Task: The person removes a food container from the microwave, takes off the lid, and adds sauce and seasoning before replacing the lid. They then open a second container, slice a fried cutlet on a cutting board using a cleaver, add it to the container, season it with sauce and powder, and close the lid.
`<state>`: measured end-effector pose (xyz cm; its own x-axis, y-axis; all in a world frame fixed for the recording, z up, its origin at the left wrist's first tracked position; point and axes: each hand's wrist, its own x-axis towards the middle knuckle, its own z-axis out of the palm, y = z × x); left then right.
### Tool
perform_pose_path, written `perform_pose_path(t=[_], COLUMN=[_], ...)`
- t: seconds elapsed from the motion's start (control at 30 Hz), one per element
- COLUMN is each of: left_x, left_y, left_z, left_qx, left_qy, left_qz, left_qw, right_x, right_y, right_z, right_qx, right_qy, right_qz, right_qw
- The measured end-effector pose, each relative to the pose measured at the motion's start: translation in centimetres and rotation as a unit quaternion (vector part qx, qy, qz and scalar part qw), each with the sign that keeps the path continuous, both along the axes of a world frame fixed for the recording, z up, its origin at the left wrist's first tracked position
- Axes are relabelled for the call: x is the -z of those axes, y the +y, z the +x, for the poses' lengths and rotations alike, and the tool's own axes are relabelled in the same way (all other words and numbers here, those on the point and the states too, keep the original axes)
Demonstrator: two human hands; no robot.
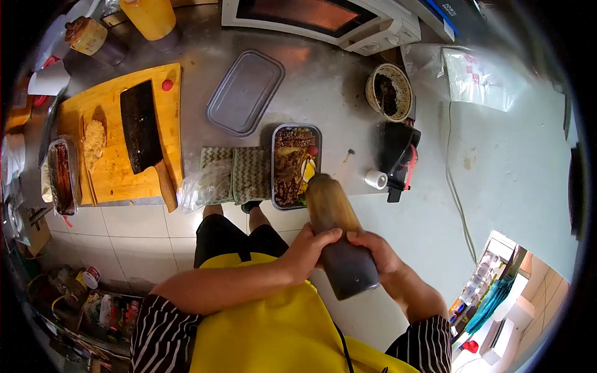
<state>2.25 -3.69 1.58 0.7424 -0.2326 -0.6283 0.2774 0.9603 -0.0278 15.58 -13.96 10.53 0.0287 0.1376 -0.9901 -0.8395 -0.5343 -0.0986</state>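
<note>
Both of my hands grip a squeeze bottle of dark sauce, its lower part dark and its upper part smeared brown. My left hand wraps it from one side and my right hand from the other, thumbs near each other on top. The bottle tilts with its nozzle end over a black-rimmed takeaway container. Inside lie brown sauced food, a halved egg and a small red round piece. Whether sauce is flowing I cannot tell.
A plastic lid and folded cloth lie near the container. Left, a cleaver rests on a wooden board. A bowl with dark residue, white roll and microwave stand right and behind.
</note>
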Motion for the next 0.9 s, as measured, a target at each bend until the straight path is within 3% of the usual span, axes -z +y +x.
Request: perform_pose_path(t=[0.2,0.4,0.9], left_x=[0.6,1.0,1.1], left_y=[-3.2,-1.3,-2.8], left_z=[-2.1,0.2,-1.3], left_qx=[0.016,0.014,-0.009], left_qy=[0.041,0.006,0.018], left_qz=[-0.014,0.014,-0.018], left_qw=[0.999,1.000,1.000], right_x=[0.9,1.3,0.9], right_y=[-2.6,-1.6,-1.9], right_z=[-1.7,0.3,-0.9], right_qx=[-0.006,0.012,-0.023], right_qy=[0.038,0.013,-0.007], right_qz=[-0.053,0.034,0.001], right_qw=[0.998,0.999,1.000])
